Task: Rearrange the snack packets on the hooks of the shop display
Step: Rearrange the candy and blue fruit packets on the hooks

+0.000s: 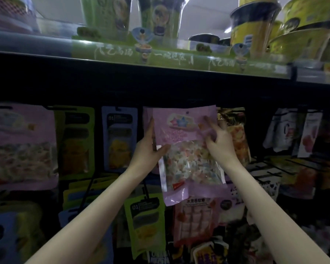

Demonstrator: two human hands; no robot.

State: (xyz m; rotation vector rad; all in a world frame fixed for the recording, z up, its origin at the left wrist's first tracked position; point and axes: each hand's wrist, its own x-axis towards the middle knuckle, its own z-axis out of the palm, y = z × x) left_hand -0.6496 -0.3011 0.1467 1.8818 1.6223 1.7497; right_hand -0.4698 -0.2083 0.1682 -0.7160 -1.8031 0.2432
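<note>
Both hands grip a pink snack packet [187, 149]: left hand [148, 149] at its left edge, right hand [218, 139] fingers curled on its front. A blue packet [119, 137] hangs just left, an orange-printed packet [236, 138] partly hidden behind on the right; noodle cups [253, 25] stand on the shelf [46, 48] above.

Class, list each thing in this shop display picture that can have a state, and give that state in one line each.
Pink packet: held up at the top row, gripped by both hands.
Left hand: grips the packet's left edge.
Right hand: fingers curled on the packet's front.
Blue packet: hanging.
Green packet: hanging, lower row.
Cups: upright on the shelf.
</note>
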